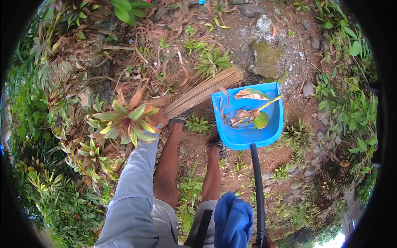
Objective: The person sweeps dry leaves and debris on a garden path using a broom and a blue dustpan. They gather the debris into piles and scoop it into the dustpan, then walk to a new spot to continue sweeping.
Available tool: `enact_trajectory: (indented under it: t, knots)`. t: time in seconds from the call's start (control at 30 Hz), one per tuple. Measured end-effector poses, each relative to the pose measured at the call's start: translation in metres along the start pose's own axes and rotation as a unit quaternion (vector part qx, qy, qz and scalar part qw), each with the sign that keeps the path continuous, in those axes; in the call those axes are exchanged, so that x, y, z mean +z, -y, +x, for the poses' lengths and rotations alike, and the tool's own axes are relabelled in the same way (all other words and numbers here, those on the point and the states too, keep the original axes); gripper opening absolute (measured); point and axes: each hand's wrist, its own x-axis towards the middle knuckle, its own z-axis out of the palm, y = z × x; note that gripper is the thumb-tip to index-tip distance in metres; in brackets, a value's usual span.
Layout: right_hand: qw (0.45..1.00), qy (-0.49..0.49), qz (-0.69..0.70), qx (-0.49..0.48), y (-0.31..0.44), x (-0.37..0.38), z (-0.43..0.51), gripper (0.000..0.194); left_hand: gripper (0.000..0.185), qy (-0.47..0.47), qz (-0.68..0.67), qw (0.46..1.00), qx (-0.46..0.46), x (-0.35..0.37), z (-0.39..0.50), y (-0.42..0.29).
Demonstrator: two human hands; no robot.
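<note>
My left hand [159, 118], at the end of a grey sleeve, is shut on a broom of thin stiff sticks [206, 90]. Leaves of a rosette plant [128, 119] partly cover that hand. The broom's fanned tips point up and to the right, close to the back edge of a blue plastic dustpan [242, 138]. Dry leaves [243, 116], a green leaf [261, 120] and a yellowish stalk [269, 103] lie in the pan. At the bottom edge my right hand [268, 242], mostly cut off, grips the dustpan's long black handle [258, 186].
Brown fallen leaves [173, 34] litter the soil ahead. A mossy stone [266, 59] lies beyond the pan. Small rosette plants [214, 62] and stones [296, 185] dot the ground. Dense greenery borders both sides. A blue cloth [233, 220] hangs beside my leg.
</note>
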Motion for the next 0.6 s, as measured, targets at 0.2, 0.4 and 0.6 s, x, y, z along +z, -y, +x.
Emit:
enact_trajectory:
  t: [0.2, 0.4, 0.6]
  knots:
    - [0.995, 0.046, 0.091, -0.009, 0.0, -0.002, -0.032, 0.04, 0.084, -0.045, -0.06, 0.994, 0.079, -0.025, -0.058, -0.007]
    - [0.995, 0.025, 0.025, -0.097, 0.001, 0.007, -0.067, 0.037, 0.071, -0.213, -0.287, 0.912, 0.202, -0.094, -0.123, -0.075]
    - [0.993, 0.107, 0.017, -0.042, 0.018, 0.027, -0.058, 0.047, 0.063, -0.275, -0.164, 0.91, 0.262, -0.187, -0.218, -0.128]
